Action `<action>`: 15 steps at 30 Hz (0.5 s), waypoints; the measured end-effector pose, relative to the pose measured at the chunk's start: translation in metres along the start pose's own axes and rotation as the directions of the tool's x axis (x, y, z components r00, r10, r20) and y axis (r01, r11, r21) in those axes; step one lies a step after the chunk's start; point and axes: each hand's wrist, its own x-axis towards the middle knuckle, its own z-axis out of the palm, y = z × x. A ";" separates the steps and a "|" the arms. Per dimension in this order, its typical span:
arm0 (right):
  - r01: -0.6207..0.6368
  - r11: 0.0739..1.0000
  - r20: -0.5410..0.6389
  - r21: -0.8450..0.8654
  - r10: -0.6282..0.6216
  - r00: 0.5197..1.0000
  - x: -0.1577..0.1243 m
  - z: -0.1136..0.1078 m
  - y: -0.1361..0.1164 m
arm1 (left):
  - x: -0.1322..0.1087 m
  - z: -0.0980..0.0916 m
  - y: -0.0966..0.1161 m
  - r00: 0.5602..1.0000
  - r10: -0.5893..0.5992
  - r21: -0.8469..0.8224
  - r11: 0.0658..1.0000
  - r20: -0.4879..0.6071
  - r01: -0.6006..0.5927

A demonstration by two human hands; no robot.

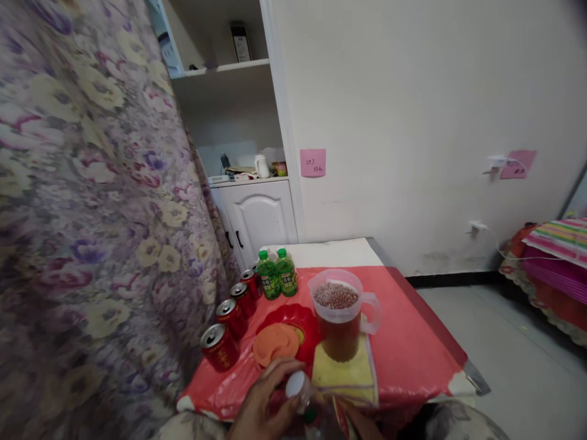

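At the table's near edge, my left hand has its fingers around the neck of a clear bottle with a white cap. My right hand is low in the frame beside the bottle's labelled side, partly cut off and blurred, its fingertips hidden. Just beyond, a clear pitcher of foamy brown liquid stands on a folded yellow cloth. Left of the pitcher, an orange lid lies on a red scalloped plate.
Several red cans line the table's left edge, with two green bottles behind them. A floral curtain hangs close on the left. The red-covered table reaches toward the white wall.
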 end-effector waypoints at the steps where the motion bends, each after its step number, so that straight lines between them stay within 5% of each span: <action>1: -0.004 1.000 0.006 -0.004 0.004 1.000 0.001 -0.001 0.000 | -0.001 0.000 -0.002 1.000 -0.004 -0.009 1.000 -0.001 0.004; 7: -0.005 1.000 0.021 -0.016 0.006 1.000 -0.002 -0.003 -0.003 | 0.002 0.008 -0.009 0.991 -0.049 0.003 0.999 -0.127 0.050; 15: 0.028 1.000 -0.010 -0.009 -0.028 1.000 -0.014 -0.003 -0.018 | -0.002 0.005 0.000 0.996 -0.037 -0.118 0.993 -0.079 0.027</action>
